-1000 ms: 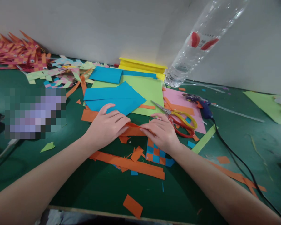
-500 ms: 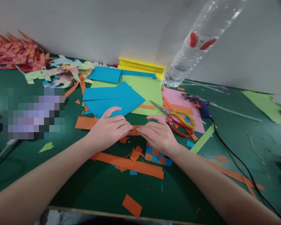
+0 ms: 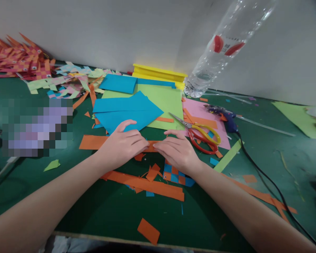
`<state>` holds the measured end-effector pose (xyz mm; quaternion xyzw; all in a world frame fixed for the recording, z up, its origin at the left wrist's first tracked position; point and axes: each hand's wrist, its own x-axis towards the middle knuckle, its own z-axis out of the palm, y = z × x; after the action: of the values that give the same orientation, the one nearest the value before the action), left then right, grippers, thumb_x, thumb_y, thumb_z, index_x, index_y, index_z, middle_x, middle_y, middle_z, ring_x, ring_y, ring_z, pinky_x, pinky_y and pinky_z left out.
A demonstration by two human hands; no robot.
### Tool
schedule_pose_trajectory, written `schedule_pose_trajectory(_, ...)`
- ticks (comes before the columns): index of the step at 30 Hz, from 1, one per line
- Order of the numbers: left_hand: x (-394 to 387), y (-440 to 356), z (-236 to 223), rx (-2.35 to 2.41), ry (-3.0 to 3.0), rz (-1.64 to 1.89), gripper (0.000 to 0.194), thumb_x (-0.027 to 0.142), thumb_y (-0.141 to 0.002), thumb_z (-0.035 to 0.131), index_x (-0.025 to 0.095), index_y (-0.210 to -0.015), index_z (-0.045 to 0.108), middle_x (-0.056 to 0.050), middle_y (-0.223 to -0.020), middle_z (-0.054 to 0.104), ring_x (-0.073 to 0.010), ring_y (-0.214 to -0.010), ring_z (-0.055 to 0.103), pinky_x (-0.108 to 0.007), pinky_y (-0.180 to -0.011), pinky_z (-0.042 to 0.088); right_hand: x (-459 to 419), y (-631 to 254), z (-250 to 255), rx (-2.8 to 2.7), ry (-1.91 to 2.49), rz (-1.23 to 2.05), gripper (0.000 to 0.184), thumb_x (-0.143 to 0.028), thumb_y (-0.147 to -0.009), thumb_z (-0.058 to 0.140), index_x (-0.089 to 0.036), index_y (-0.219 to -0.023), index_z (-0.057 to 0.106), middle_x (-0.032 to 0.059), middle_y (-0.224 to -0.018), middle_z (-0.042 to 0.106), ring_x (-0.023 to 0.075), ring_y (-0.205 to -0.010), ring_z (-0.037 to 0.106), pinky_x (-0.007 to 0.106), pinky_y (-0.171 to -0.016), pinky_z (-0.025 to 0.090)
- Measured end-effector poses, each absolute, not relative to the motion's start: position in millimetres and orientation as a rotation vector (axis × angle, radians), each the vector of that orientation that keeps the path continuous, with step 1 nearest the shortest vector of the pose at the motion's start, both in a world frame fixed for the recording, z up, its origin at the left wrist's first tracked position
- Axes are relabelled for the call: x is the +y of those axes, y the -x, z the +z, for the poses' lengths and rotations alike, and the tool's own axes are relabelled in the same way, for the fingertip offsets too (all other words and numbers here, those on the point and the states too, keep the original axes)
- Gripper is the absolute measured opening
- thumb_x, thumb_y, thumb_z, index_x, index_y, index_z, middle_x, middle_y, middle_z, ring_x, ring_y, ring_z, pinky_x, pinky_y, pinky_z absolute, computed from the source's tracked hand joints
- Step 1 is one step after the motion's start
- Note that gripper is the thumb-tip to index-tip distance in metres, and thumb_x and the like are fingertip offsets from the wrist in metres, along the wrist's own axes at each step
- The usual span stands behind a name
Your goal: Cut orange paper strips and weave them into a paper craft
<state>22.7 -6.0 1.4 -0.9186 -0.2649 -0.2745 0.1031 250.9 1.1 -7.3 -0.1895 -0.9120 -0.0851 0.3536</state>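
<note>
Both of my hands pinch one orange paper strip (image 3: 93,142) that runs crosswise above the table. My left hand (image 3: 127,142) grips it near the middle, fingertips almost meeting those of my right hand (image 3: 177,151), which hides the strip's right part. Just below my right hand lies a woven blue-and-orange paper piece (image 3: 175,174) with a small eye on it, partly covered by my wrist. A longer orange strip (image 3: 147,185) lies nearer to me among small scraps. Right of my right hand rest scissors (image 3: 204,137) with red and yellow handles.
Blue paper sheets (image 3: 126,109) lie on a green sheet (image 3: 168,100) behind my hands. A tilted plastic bottle (image 3: 216,56) leans at the wall. A glue gun (image 3: 228,121) with its cord lies right. Paper scraps (image 3: 76,80) and woven red-orange pieces (image 3: 21,59) pile up left.
The orange strip has shifted slightly left, its left end reaching farther out. My hands stay in almost the same place, and the other things have not moved.
</note>
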Motion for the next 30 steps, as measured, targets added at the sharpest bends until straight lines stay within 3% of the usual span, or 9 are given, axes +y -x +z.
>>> schedule_pose_trajectory(14, -5.2, -22.8, 2.3, -0.771, 2.702, -0.788, 0.019, 0.008, -0.099, 0.048, 0.015, -0.089, 0.062, 0.000, -0.083, 0.073, -0.0148, -0.079, 0.066, -0.047, -0.107, 0.037, 1.7, -249.2, -6.2, -2.365, 0.486, -0.198, 0.005, -0.012, -0.091, 0.062, -0.015, -0.090, 0.066, 0.0045, -0.075, 0.076, 0.0142, -0.063, 0.067, 0.041, -0.089, 0.056)
schedule_pose_trajectory(30, -6.2, -20.6, 0.9, -0.759, 2.730, -0.757, 0.022, 0.005, -0.098, 0.044, 0.015, -0.092, 0.063, -0.001, -0.087, 0.074, -0.0159, -0.081, 0.066, -0.047, -0.108, 0.035, 1.9, -251.1, -6.4, -2.379, 0.527, -0.174, 0.016, -0.020, -0.094, 0.060, -0.017, -0.080, 0.065, -0.0005, -0.065, 0.071, 0.0119, -0.056, 0.062, 0.041, -0.092, 0.052)
